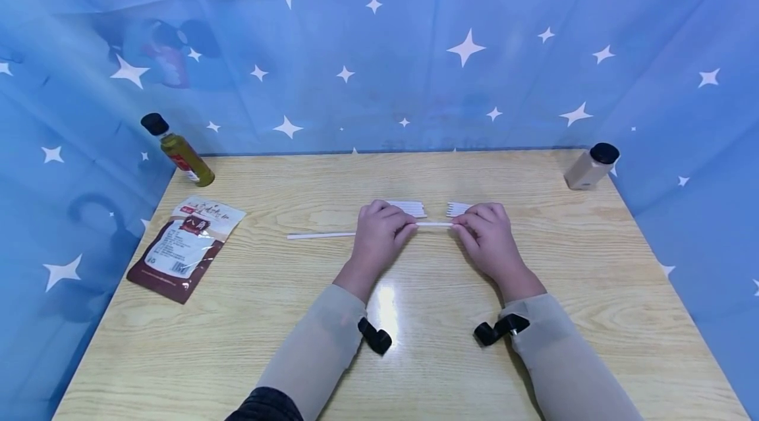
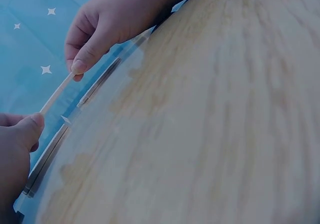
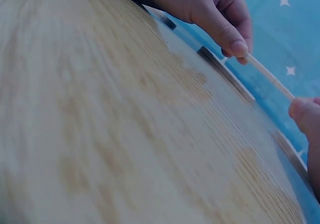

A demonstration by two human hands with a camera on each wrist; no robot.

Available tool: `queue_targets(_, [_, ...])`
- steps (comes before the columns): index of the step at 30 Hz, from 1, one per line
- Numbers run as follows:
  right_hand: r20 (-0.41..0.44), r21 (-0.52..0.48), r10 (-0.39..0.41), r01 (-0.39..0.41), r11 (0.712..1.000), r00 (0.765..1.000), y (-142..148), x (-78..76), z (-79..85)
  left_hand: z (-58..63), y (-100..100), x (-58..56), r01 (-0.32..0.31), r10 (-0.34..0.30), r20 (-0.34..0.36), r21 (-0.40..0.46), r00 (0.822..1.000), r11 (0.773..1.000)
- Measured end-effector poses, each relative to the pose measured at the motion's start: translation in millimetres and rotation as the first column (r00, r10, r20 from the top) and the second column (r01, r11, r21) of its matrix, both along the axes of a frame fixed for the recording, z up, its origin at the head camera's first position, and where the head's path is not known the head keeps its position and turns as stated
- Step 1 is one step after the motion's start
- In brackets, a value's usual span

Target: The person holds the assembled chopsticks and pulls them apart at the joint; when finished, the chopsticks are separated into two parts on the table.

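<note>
A thin white stick (image 1: 434, 224) stretches between both hands, level across the front of two groups of white sticks. My left hand (image 1: 381, 236) pinches its left part between thumb and fingers; a white length (image 1: 320, 235) shows beyond that hand on the left. At its right end, my right hand (image 1: 489, 236) pinches with thumb and fingertips. Behind the left hand lies one group of sticks (image 1: 410, 209), side by side, and another group (image 1: 458, 209) is partly hidden behind the right hand. In the left wrist view the held stick (image 2: 56, 94) appears raised above the tabletop.
A bottle with yellow-green contents (image 1: 188, 159) stands at the back left of the wooden table (image 1: 439, 368). Nearer on that side lies a brown and white pouch (image 1: 185, 246). A black-lidded jar (image 1: 587, 169) stands back right. Blue star-patterned cloth (image 1: 403, 78) surrounds the table's back and sides.
</note>
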State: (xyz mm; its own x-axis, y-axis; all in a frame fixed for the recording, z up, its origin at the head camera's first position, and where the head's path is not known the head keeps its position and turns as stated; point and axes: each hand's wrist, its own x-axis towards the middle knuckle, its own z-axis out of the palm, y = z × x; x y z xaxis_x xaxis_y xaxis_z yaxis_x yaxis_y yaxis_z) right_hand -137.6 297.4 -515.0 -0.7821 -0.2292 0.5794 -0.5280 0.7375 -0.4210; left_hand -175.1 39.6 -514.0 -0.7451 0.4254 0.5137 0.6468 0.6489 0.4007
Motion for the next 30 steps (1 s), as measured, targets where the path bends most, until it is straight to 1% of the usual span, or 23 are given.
queue_targets(3, [-0.009,-0.011,-0.001,0.001,1.0,1.0,0.0,-0.1,0.0,0.3,0.1,0.5,0.003,-0.003,0.011,0.02,1.0,1.0])
queue_targets(11, [0.016,-0.007,-0.014,0.014,1.0,1.0,0.8,0.5,-0.3,-0.7,0.2,0.0,-0.004,0.003,0.031,0.036,1.0,0.999])
queue_targets(16, [0.021,-0.009,-0.015,0.015,1.0,1.0,0.8,0.9,-0.5,-0.3,-0.6,0.3,-0.008,0.006,0.053,0.027,0.999,1.0])
queue_targets(21, [0.008,-0.015,-0.009,0.009,1.0,1.0,-0.5,-0.1,-1.4,-0.5,-1.9,0.3,-0.017,0.016,0.04,0.017,0.999,1.0])
queue_targets(25, [-0.006,-0.027,-0.014,0.014,1.0,1.0,-1.2,0.0,-1.2,-1.6,-2.0,0.3,-0.015,0.013,0.027,0.039,1.0,0.999])
queue_targets(29, [0.012,-0.032,-0.014,0.014,0.999,1.0,1.6,1.1,-0.8,-2.3,-2.6,-0.2,0.007,-0.009,0.036,0.054,0.999,0.999])
queue_targets(30, [0.02,-0.035,-0.016,0.016,0.999,1.0,3.5,0.8,-0.9,-2.2,-3.2,-0.6,0.005,-0.007,0.041,0.061,0.999,0.998])
